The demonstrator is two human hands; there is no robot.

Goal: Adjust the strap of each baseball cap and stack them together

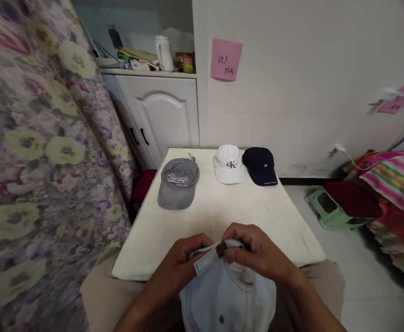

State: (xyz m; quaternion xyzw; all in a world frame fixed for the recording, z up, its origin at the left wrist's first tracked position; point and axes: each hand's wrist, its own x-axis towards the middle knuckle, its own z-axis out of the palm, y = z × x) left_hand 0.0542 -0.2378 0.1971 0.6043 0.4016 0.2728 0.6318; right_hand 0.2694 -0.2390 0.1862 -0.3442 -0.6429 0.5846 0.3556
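A light blue baseball cap [219, 295] hangs over my lap at the table's near edge, its back strap turned up. My left hand [184, 258] is closed on the left part of the strap, near its loose end. With thumb and fingers my right hand [252, 249] pinches the strap beside a small brown tab [221, 249]. Farther back on the table lie a grey cap [178, 184] with white lettering at the left, a white cap [228, 163] in the middle and a navy cap [260, 166] at the right.
The caps rest on a cream-covered table [222, 212]. A floral curtain [49, 152] hangs at the left, by a white cabinet [163, 110]. On the right are a green stool [322, 207] with a dark red top and a bed with striped cloth [395, 184].
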